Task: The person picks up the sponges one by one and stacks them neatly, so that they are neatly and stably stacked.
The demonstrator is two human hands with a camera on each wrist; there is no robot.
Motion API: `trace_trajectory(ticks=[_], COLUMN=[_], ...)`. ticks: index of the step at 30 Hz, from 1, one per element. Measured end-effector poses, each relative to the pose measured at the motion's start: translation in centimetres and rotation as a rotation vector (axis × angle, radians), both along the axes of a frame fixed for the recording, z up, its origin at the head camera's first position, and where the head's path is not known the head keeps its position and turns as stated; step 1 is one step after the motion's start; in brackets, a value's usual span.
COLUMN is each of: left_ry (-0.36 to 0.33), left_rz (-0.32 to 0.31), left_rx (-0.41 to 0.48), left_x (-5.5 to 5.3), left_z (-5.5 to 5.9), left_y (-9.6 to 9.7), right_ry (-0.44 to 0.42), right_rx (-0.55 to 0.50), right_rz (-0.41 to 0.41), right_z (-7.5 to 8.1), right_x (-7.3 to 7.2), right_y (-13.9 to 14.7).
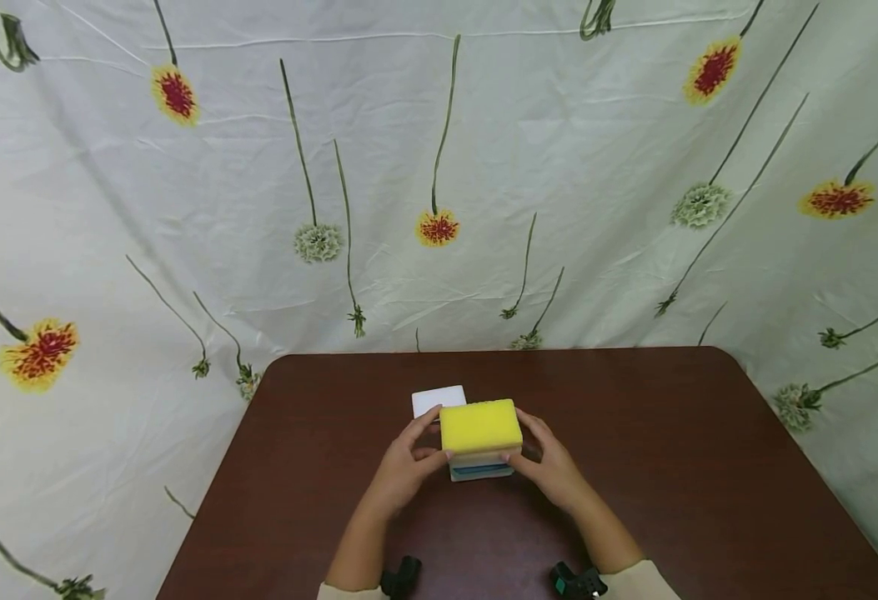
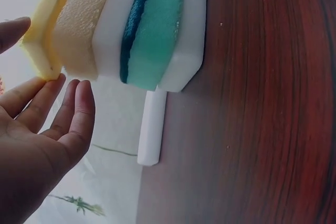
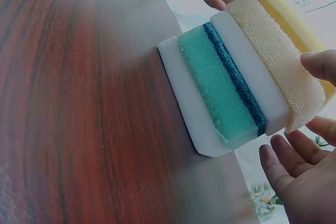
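Observation:
A yellow sponge [image 1: 481,427] forms the top of a stack of sponges. My left hand [image 1: 401,473] holds its left side, thumb at the near edge and fingers toward the back. At the right side my right hand [image 1: 556,472] grips it in the same way. Beneath it in the right wrist view come a porous beige sponge [image 3: 273,51], a white sponge [image 3: 251,72], a teal sponge with a dark blue scouring layer [image 3: 215,85], and another white sponge [image 3: 189,98] on the table. The beige sponge sits slightly askew over the layers below.
A separate white sponge [image 1: 439,397] lies flat behind the stack, to its left. The dark brown wooden table [image 1: 671,467] has rounded far corners. Behind it hangs a white cloth [image 1: 378,108] printed with flowers.

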State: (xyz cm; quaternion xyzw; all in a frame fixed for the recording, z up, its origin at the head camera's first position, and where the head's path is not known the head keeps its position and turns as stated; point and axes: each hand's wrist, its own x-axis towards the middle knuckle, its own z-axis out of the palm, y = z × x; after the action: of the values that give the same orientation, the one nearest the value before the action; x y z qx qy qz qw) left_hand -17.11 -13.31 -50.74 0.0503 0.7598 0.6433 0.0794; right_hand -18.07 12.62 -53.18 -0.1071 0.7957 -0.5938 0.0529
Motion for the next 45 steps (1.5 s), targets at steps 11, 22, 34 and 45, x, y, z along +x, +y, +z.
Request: trace_trajectory(ticks=[11,22,34,45], left_ry=[0.013,0.024,0.036,0.022], left_rz=[-0.01,-0.009,-0.006,-0.016], left_rx=[-0.048,-0.017,-0.035,-0.083], left_x=[-0.13,-0.18,-0.08,-0.04], left_z=[-0.25,-0.11,-0.17,-0.22], left_y=[0.24,0.5,0.67,0.82], right_ry=[-0.001,-0.041,0.005,0.043], right_rx=[0.016,-0.013,-0.068,-0.08], right_rz=[-0.007,-0.009,0.017,0.009], right_z=[-0.04,0.1,0.19,-0.1], right_x=[0.13,0.18,-0.11,-0.19], right_y=[-0.08,-0.2,-0.13,-0.45])
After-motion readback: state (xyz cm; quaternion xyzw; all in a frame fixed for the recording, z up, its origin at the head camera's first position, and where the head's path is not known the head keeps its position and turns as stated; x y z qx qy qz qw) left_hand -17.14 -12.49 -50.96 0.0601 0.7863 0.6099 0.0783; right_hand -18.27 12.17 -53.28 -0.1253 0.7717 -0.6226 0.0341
